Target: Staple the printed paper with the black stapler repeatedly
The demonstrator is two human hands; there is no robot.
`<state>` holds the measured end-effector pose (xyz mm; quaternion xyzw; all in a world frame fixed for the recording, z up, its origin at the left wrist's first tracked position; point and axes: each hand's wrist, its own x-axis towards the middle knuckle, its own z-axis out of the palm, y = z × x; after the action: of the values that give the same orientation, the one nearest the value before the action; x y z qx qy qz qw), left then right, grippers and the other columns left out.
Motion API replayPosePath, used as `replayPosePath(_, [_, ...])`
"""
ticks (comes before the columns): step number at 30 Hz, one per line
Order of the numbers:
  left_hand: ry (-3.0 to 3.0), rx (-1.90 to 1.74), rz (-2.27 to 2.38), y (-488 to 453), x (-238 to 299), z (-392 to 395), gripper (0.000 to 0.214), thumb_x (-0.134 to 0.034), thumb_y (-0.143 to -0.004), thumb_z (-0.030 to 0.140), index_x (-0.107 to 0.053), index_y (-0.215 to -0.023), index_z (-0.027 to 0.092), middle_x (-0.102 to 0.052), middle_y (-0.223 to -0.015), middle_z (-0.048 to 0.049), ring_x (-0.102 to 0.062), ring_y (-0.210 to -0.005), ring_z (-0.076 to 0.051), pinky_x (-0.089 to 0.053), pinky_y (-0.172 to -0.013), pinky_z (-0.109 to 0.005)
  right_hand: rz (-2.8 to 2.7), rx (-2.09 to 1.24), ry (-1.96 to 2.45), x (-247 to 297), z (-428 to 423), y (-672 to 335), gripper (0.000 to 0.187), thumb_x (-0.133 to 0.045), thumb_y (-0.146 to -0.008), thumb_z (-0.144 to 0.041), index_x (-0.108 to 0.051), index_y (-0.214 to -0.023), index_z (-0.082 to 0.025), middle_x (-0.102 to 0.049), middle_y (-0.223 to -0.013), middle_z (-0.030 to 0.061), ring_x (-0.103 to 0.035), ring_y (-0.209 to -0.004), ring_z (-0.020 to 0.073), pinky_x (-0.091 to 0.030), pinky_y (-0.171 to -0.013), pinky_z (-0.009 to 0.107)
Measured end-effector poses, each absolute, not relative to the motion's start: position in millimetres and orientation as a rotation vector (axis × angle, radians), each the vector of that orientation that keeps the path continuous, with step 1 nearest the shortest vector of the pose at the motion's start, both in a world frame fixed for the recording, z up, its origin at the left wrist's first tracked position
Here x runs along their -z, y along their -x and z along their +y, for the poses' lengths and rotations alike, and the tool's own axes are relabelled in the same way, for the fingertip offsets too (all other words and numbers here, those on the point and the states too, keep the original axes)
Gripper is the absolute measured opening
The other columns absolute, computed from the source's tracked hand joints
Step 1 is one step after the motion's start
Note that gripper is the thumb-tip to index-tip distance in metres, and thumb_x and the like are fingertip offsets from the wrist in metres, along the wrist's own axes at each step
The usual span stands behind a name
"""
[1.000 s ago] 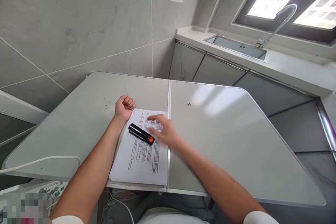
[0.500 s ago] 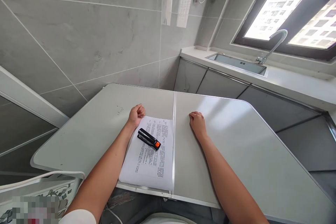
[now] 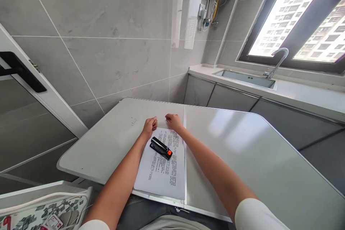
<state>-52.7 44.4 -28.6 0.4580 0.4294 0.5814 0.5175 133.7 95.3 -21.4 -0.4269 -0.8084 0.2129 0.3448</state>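
Observation:
My left hand (image 3: 150, 127) is closed in a fist and rests at the upper left corner of the printed paper (image 3: 159, 179). Close by on the right, my right hand (image 3: 174, 122) sits over the paper's far edge, its fingers curled in and pointing left; nothing shows in either hand. A black stapler (image 3: 159, 145) with an orange-red end lies slantwise on the paper, just below both hands and touched by neither. Rows of small print cover the sheet; whether several sheets are stacked, I cannot tell.
The paper lies on a pale folding table (image 3: 229, 158), left of its metal seam. A white basket (image 3: 88, 196) with cables and small items stands at the lower left. Behind are a counter with a sink (image 3: 245, 78), a tap (image 3: 280, 61) and a door handle (image 3: 24, 72).
My right hand has moved left across the seam to the paper's far edge, near my left hand. The view has tilted up; stapler and paper have kept their place on the table.

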Motion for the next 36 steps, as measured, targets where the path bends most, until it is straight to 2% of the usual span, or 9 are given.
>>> replayPosePath(5, [-1.258, -1.350, 1.157, 50, 31, 43, 0.056, -0.060, -0.086, 0.064, -0.037, -0.056, 0.022, -0.028, -0.050, 0.0064, -0.025, -0.042, -0.008, -0.018, -0.044, -0.026, -2.146, -0.564, 1.121, 24, 101, -126, 0.012, -0.067, -0.087, -0.013, -0.068, -0.097, -0.020, -0.070, -0.090, 0.0027, -0.059, -0.091, 0.0179, -0.045, -0.090, 0.032])
replayPosePath(8, [-1.419, -1.331, 1.240, 50, 32, 44, 0.054, -0.052, -0.091, 0.063, -0.045, -0.058, 0.021, -0.032, -0.051, 0.0044, -0.029, -0.046, -0.011, -0.024, -0.048, -0.027, -2.080, -0.501, 1.207, 22, 95, -158, 0.010, -0.059, -0.092, -0.019, -0.068, -0.095, -0.020, -0.070, -0.098, 0.0056, -0.058, -0.094, 0.0190, -0.043, -0.091, 0.033])
replayPosePath(14, [-1.805, -1.214, 1.334, 55, 32, 47, 0.033, -0.061, -0.091, 0.040, -0.062, -0.064, 0.021, -0.059, -0.073, -0.0042, -0.052, -0.077, -0.021, -0.044, -0.077, -0.034, -2.025, -0.423, 1.433, 31, 53, -283, 0.017, -0.048, -0.089, -0.022, -0.056, -0.074, -0.021, -0.061, -0.073, 0.0039, -0.052, -0.070, 0.0195, -0.038, -0.069, 0.032])
replayPosePath(19, [-2.041, -1.007, 1.389, 52, 32, 46, 0.011, -0.069, -0.086, 0.028, -0.072, -0.079, 0.021, -0.067, -0.092, -0.0068, -0.057, -0.097, -0.025, -0.041, -0.096, -0.041, -2.037, -0.312, 1.532, 46, 18, -345, 0.017, -0.046, -0.092, -0.029, -0.055, -0.078, -0.024, -0.062, -0.076, 0.0041, -0.054, -0.071, 0.0213, -0.038, -0.067, 0.033])
replayPosePath(23, [-2.295, -0.706, 1.472, 48, 32, 43, 0.009, -0.071, -0.088, 0.028, -0.070, -0.094, 0.021, -0.069, -0.100, -0.0061, -0.059, -0.100, -0.026, -0.041, -0.094, -0.042, -2.060, -0.320, 1.547, 44, 12, -339, 0.019, -0.047, -0.094, -0.032, -0.059, -0.083, -0.023, -0.064, -0.082, 0.0051, -0.058, -0.076, 0.0215, -0.040, -0.069, 0.032])
replayPosePath(27, [-2.413, -0.532, 1.530, 48, 35, 43, 0.008, -0.062, -0.096, 0.028, -0.065, -0.094, 0.021, -0.067, -0.100, -0.0052, -0.059, -0.101, -0.025, -0.041, -0.093, -0.041, -2.078, -0.390, 1.473, 39, -4, -301, 0.024, -0.046, -0.099, -0.035, -0.064, -0.091, -0.022, -0.065, -0.093, 0.0059, -0.061, -0.087, 0.0204, -0.043, -0.077, 0.031])
replayPosePath(31, [-2.456, -0.471, 1.556, 46, 39, 42, 0.011, -0.057, -0.099, 0.028, -0.063, -0.106, 0.021, -0.066, -0.110, -0.0067, -0.059, -0.107, -0.026, -0.040, -0.095, -0.042, -2.083, -0.502, 1.458, 44, -27, -249, 0.024, -0.050, -0.100, -0.041, -0.065, -0.107, -0.024, -0.065, -0.105, 0.0043, -0.063, -0.103, 0.0207, -0.041, -0.092, 0.035])
replayPosePath(34, [-2.475, -0.474, 1.510, 46, 38, 39, 0.020, -0.056, -0.100, 0.032, -0.060, -0.117, 0.022, -0.064, -0.118, -0.0074, -0.059, -0.108, -0.026, -0.040, -0.097, -0.044, -1.998, -0.502, 1.542, 47, -34, -226, 0.027, -0.051, -0.099, -0.044, -0.062, -0.113, -0.023, -0.065, -0.107, 0.0049, -0.062, -0.106, 0.0228, -0.040, -0.094, 0.038])
replayPosePath(36, [-2.493, -0.463, 1.494, 47, 37, 38, 0.018, -0.056, -0.099, 0.032, -0.061, -0.113, 0.021, -0.063, -0.117, -0.0077, -0.059, -0.107, -0.026, -0.041, -0.096, -0.044, -1.945, -0.534, 1.557, 47, -34, -224, 0.027, -0.051, -0.099, -0.042, -0.061, -0.114, -0.023, -0.065, -0.106, 0.0046, -0.062, -0.104, 0.0223, -0.040, -0.093, 0.038])
